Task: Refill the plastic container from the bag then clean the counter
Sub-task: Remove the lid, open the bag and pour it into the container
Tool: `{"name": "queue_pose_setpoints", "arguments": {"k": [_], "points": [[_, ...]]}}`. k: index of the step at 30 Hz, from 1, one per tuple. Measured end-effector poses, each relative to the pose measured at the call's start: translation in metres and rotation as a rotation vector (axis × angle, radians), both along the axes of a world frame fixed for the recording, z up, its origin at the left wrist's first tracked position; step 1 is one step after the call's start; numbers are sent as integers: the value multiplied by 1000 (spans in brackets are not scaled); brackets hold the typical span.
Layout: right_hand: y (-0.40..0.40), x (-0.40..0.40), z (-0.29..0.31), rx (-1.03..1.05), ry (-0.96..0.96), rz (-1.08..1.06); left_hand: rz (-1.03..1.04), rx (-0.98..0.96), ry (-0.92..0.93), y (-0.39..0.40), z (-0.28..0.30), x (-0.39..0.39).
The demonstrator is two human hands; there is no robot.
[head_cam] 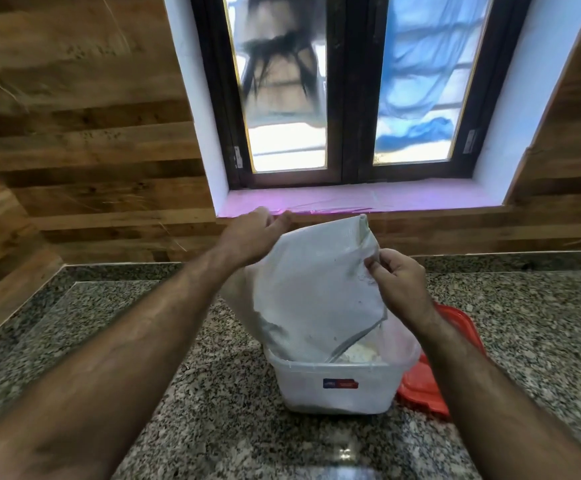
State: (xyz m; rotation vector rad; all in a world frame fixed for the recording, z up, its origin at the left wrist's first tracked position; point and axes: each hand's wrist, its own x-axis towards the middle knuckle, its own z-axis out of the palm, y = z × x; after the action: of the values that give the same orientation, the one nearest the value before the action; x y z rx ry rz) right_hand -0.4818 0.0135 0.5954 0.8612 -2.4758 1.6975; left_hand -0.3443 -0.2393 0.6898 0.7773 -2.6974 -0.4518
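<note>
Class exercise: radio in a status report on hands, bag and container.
Left hand and right hand grip upended bag. Bag mouth inside plastic container, white contents visible. Red lid beside container, nothing blocking.

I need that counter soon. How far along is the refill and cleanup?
Done: the red lid is off, beside the clear plastic container. In hand: left hand and right hand tip the white plastic bag into it; white contents show inside. Left: emptying the bag, then cleaning the speckled granite counter.

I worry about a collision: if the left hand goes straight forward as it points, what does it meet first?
Probably the brown wood-panelled wall just under the pink window sill. The left hand pinches the white plastic bag; depth is uncertain.
</note>
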Motion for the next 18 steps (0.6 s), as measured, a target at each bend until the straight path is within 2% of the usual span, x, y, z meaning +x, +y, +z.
{"name": "queue_pose_setpoints", "arguments": {"k": [4, 6, 10, 13, 16, 18], "points": [[5, -5, -13, -1, -64, 16, 109, -139, 48, -53, -36, 43], [6, -6, -18, -25, -113, 24, 187, -109, 117, -70, -51, 63], [6, -11, -28, -68, -211, -3, 295, 149, 245, -85, -81, 86], [3, -12, -31, -72, -279, -20, 276, 456, 405, -83, -105, 84], [1, -13, -32, -60, -310, -38, 202, 650, 572, -70, -111, 74], [2, -16, -33, -51, -337, -44, 235, 751, 657, -62, -108, 65]]}}
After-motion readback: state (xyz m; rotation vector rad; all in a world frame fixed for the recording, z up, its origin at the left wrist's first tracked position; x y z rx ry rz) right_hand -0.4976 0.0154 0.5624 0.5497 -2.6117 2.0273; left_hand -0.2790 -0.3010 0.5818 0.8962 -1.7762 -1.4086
